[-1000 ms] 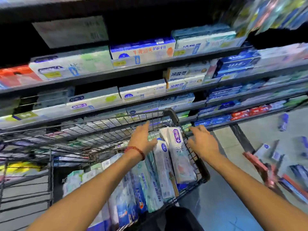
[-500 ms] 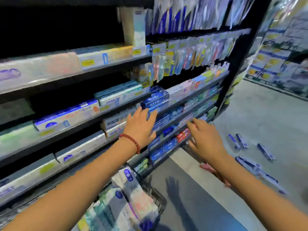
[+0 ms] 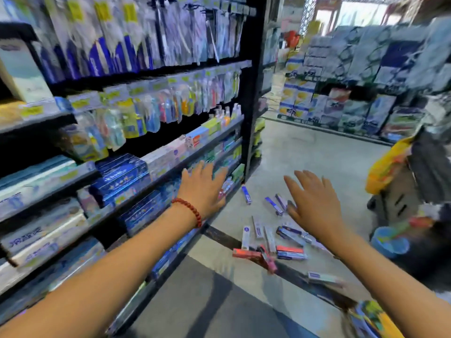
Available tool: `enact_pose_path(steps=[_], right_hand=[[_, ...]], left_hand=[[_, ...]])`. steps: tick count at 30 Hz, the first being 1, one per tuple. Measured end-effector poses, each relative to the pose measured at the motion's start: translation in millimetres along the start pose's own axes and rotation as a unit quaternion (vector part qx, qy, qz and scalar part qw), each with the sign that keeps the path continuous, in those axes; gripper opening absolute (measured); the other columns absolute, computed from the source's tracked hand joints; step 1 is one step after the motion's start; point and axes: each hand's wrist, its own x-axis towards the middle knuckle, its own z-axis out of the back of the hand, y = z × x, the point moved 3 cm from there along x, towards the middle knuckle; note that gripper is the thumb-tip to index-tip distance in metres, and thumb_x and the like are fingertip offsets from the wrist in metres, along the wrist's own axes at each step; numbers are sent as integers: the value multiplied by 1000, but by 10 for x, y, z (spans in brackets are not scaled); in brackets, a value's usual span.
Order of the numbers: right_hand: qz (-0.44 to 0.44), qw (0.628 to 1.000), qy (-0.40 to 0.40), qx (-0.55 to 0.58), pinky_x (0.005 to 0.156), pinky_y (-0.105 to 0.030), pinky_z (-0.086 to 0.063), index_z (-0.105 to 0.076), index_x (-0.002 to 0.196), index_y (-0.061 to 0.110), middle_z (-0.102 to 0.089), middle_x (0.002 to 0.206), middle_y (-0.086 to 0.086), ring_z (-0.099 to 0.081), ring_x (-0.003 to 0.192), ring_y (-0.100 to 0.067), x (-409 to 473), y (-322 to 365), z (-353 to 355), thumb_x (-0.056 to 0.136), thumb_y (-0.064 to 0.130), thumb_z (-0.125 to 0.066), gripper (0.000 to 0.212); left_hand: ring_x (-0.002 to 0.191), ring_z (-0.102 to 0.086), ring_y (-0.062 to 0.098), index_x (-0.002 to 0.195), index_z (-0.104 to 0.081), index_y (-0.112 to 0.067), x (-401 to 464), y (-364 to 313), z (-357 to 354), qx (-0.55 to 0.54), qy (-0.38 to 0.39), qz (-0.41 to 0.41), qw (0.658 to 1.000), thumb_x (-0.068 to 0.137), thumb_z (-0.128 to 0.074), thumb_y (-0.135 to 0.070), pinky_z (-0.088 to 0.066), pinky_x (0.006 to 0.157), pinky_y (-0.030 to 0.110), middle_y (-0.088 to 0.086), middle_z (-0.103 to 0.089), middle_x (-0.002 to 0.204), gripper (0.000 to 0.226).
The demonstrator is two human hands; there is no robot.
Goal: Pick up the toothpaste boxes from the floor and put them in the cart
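Both hands, left hand (image 3: 203,189) and right hand (image 3: 314,203), are outstretched with fingers spread, grasping nothing, above toothpaste boxes (image 3: 271,242) scattered on the floor (image 3: 305,154).

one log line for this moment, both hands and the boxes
left hand: open, empty | right hand: open, empty | toothpaste boxes: scattered on floor

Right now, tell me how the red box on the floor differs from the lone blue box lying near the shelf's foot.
The red box lies crosswise in the pile; the blue box lies alone, pointing away. The red box touches other boxes, while the blue box sits apart, nearer the shelf. Both lie flat on the floor, untouched by either hand.
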Motion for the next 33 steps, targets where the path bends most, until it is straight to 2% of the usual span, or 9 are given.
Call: enact_pose_path(steps=[7,12,16,20,25,28,33], right_hand=[[-54,999,3,0,71,-54,-51,-67,105,2,-63,105,-28,-64,93,-42,31,-809,-453,47,12,-86,61],[-69,997,22,1,71,-54,-52,-69,104,4,-65,105,-26,-65,92,-41,229,-1142,-902,45,14,-89,63],[-80,996,25,-12,68,-51,-52,-69,100,3,-65,102,-25,-65,90,-39,661,-1428,-1216,41,12,-89,63],[-89,996,11,-13,70,-51,-52,-68,105,3,-64,109,-24,-65,95,-39,1290,-1729,-1432,46,15,-88,64],[-103,995,-10,6,74,-52,-53,-65,110,0,-61,115,-25,-62,101,-42,1927,-2056,-1859,53,11,-84,62],[-122,992,19,31,72,-51,-53,-65,110,0,-61,114,-27,-62,100,-43,2031,-2164,-2277,51,8,-83,62],[-116,984,118,68,62,-44,-54,-67,104,1,-65,105,-24,-65,86,-41,1973,-2341,-3264,39,8,-83,67]], left_hand=[[141,-18,32,150,-10,-26,774,-642,-205,-13,-4,-43,999,92,-46,-47,-25,109,58,12,-22,150,71],[140,-19,31,149,-12,-26,1464,-871,-369,-7,5,-79,997,92,-45,-47,-25,108,59,11,-21,152,70],[141,-15,31,149,-11,-26,2150,-992,-495,-3,12,-111,994,92,-43,-47,-22,109,59,11,-19,151,68],[144,-7,31,150,-7,-26,2920,-986,-499,2,-8,-127,992,94,-40,-48,-17,110,59,10,-16,153,68],[143,-10,30,149,-7,-26,3848,-995,-659,26,-6,-143,989,94,-41,-49,-21,109,59,10,-16,153,69],[142,-15,30,149,-10,-26,4288,-1061,-919,19,12,-147,989,92,-44,-49,-24,107,60,11,-19,152,70],[137,-23,30,149,-13,-25,4919,-1139,-1676,14,81,-142,986,90,-47,-47,-26,107,59,11,-23,150,71]])
